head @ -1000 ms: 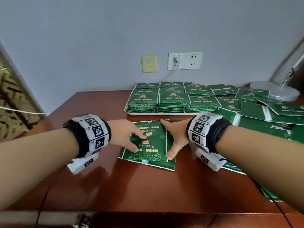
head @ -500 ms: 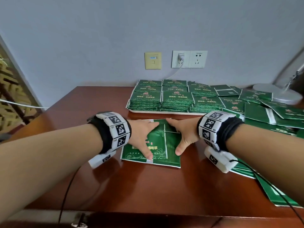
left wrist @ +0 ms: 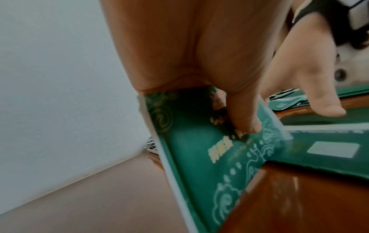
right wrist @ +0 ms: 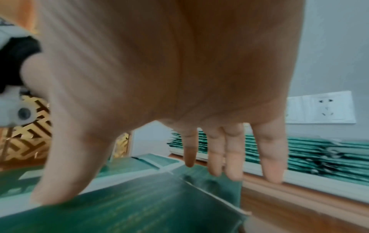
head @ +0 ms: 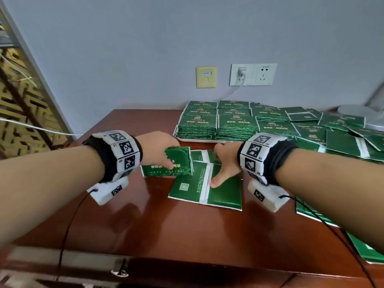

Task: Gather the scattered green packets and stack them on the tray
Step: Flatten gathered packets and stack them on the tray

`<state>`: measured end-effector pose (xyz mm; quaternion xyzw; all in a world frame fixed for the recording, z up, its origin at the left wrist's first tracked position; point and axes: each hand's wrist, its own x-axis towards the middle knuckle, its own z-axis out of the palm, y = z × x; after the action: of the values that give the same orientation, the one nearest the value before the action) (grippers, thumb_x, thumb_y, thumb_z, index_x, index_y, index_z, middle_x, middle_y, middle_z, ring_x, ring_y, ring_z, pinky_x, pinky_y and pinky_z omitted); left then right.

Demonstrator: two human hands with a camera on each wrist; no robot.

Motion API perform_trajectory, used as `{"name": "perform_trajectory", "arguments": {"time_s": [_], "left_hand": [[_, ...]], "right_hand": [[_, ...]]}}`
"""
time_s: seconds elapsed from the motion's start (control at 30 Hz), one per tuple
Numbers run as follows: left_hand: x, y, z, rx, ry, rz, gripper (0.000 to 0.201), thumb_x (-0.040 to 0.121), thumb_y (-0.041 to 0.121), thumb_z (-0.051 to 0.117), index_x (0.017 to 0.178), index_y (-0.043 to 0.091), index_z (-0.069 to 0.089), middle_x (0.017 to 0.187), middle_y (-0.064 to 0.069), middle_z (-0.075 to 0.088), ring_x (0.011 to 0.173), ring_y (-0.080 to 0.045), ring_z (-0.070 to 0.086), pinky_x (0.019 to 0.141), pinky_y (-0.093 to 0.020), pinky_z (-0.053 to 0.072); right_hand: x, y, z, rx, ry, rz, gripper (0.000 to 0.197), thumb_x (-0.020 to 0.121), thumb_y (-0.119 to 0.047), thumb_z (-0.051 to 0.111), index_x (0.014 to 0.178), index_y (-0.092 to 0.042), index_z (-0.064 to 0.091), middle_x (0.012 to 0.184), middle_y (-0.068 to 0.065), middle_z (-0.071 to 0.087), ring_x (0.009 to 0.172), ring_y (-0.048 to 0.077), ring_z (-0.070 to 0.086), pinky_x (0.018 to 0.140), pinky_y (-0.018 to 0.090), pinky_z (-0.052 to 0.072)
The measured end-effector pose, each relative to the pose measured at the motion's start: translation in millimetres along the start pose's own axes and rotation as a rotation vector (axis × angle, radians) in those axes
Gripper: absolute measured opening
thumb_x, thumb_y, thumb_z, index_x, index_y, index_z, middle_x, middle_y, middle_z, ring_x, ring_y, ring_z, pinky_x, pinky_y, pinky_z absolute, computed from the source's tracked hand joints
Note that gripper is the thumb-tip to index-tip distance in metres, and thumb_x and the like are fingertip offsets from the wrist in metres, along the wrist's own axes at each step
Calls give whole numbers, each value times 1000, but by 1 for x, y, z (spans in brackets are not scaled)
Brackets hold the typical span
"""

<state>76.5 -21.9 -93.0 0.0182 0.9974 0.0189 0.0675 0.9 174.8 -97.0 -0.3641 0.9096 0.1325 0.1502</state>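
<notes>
My left hand [head: 169, 161] pinches one green packet [head: 168, 164] and holds it tilted up on its edge, printed face toward me. In the left wrist view the thumb [left wrist: 245, 124] presses on that packet [left wrist: 199, 165]; the fingers behind it are hidden. My right hand [head: 217, 166] rests on two flat packets [head: 224, 193] lying back side up, thumb and straight fingers [right wrist: 231, 165] touching them [right wrist: 139, 205]. Behind them the white tray [head: 199, 140] carries neat green stacks [head: 236, 123]. Loose packets [head: 342, 142] lie scattered to the right.
A lamp base [head: 361, 117] stands at the back right among the loose packets. Wall sockets [head: 253, 74] with a plugged cable sit above the tray. More packets [head: 365, 250] lie near the table's right front edge. A lattice screen [head: 20, 104] stands left of the table.
My left hand has lifted the top packet off the small pile and tipped it up toward the left. My right hand stays on the packets left lying on the table.
</notes>
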Motion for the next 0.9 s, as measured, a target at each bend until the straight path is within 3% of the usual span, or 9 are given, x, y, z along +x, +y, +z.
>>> {"name": "perform_trajectory", "arguments": {"time_s": [0.1, 0.2, 0.33, 0.37, 0.43, 0.5, 0.7, 0.8, 0.9], "left_hand": [[1, -7, -1, -33, -9, 6, 24, 76, 31, 78, 85, 23, 57, 75, 14, 53, 73, -11, 51, 64, -25, 35], [2, -12, 1, -76, -43, 7, 20, 79, 26, 76, 86, 21, 58, 79, 10, 57, 75, -12, 54, 65, -25, 38], [5, -13, 3, -67, -45, 20, 19, 84, 29, 70, 95, 19, 58, 90, 5, 59, 85, -15, 55, 71, -26, 40], [6, -12, 3, -69, -48, 26, 19, 85, 28, 69, 97, 18, 57, 90, 5, 58, 86, -15, 55, 71, -26, 39], [6, -10, 3, -69, -55, 34, 19, 86, 28, 68, 99, 18, 57, 87, 9, 56, 85, -13, 54, 71, -24, 37], [8, -9, 3, -65, -61, 38, 17, 86, 28, 68, 95, 20, 56, 82, 14, 53, 83, -12, 52, 70, -23, 36], [12, -5, 4, -36, -52, 47, 21, 85, 31, 69, 92, 16, 56, 81, 10, 52, 79, -13, 51, 62, -22, 36], [14, -5, 5, -49, -60, 23, 27, 83, 29, 72, 100, 13, 57, 88, 7, 55, 84, -14, 53, 62, -19, 36], [17, -6, 8, -53, -50, -10, 46, 82, 30, 73, 120, 13, 54, 112, 2, 58, 104, -17, 54, 83, -26, 42]], "right_hand": [[3, -6, 3, -37, -87, 51, 92, 75, -67, 62, 134, 1, 43, 126, 10, 57, 111, 25, 57, 71, 28, 38], [9, -3, 3, -39, -167, 80, 82, 78, -65, 60, 125, 2, 54, 109, 8, 63, 97, 24, 59, 75, 29, 40], [14, 4, -4, -25, -295, 156, 69, 89, -43, 61, 138, 2, 42, 136, 13, 51, 120, 28, 52, 92, 36, 42], [14, 8, -8, -21, -283, 158, 62, 90, -38, 62, 136, 0, 46, 133, 13, 53, 117, 28, 54, 92, 36, 43], [11, 21, -23, 23, -149, 158, 41, 81, -27, 73, 116, -7, 65, 102, 7, 66, 90, 23, 62, 78, 33, 49], [5, 31, -39, 32, 11, 161, 32, 73, -22, 78, 103, -12, 69, 82, 1, 63, 78, 21, 61, 70, 31, 50], [7, 25, -59, 12, 322, 97, 36, 74, -19, 75, 109, -13, 64, 97, 5, 64, 95, 26, 65, 78, 36, 54], [15, 4, -56, 99, 245, 16, 53, 69, -26, 81, 116, -8, 63, 109, 8, 67, 98, 25, 65, 84, 35, 54], [18, -13, -43, 122, 148, -4, 64, 70, -40, 80, 120, -4, 61, 109, 6, 68, 99, 24, 65, 89, 36, 52]]}}
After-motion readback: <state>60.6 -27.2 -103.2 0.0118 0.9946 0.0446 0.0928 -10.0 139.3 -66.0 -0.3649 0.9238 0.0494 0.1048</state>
